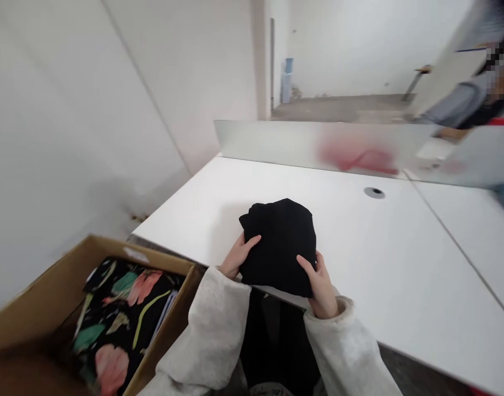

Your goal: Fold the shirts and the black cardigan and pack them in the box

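Observation:
A folded black cloth bundle [280, 247], perhaps a garment, is held between my two hands at the front edge of the white table [338, 231]. My left hand [237, 256] grips its left side, thumb on top and fingers underneath, out of sight. On the right side my right hand [320, 283] clasps it the same way, with the thumb lying over the cloth. Whether the bundle's underside touches the tabletop, I cannot tell.
An open cardboard box [190, 275] stands at the left, with folded black floral fabric [124, 313] inside. A low frosted divider [268, 143] runs along the table's back, a blurred red shape behind it. A cable hole [374, 192] sits at the right. Another person's arm [458, 107] shows beyond the divider.

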`<state>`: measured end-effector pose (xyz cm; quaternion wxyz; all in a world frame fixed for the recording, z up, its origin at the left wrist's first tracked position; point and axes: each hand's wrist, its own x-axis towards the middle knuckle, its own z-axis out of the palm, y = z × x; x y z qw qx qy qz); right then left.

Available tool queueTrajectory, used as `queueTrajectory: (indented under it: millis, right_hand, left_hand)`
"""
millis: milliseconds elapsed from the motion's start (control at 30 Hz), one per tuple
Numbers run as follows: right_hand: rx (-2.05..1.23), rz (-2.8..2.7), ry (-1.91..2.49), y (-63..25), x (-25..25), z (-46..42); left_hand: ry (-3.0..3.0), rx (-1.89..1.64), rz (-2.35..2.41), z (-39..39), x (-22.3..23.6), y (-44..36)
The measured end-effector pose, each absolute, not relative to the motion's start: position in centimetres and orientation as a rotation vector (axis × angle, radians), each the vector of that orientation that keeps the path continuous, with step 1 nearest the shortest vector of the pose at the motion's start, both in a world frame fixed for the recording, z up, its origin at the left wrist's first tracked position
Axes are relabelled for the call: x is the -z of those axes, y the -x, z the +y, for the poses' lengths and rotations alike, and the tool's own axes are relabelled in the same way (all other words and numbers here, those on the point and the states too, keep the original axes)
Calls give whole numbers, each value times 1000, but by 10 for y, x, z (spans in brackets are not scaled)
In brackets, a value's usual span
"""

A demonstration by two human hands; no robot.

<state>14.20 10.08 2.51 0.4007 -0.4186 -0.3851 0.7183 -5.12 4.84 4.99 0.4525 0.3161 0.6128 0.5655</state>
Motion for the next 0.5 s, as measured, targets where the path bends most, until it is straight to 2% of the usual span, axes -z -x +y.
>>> queueTrajectory:
  millis: [200, 367, 500]
  right_hand:
    - [-2086, -1371, 807, -82, -61, 78]
    - [-2342, -1713, 404, 15, -86, 34]
    - [-2488, -1866, 153, 105, -93, -11]
  left_hand:
    - [-481, -1839, 1747, -58, -75, 76]
    - [-99, -2031, 2023, -167, -107, 103]
    - [185, -2241, 2014, -235, -118, 134]
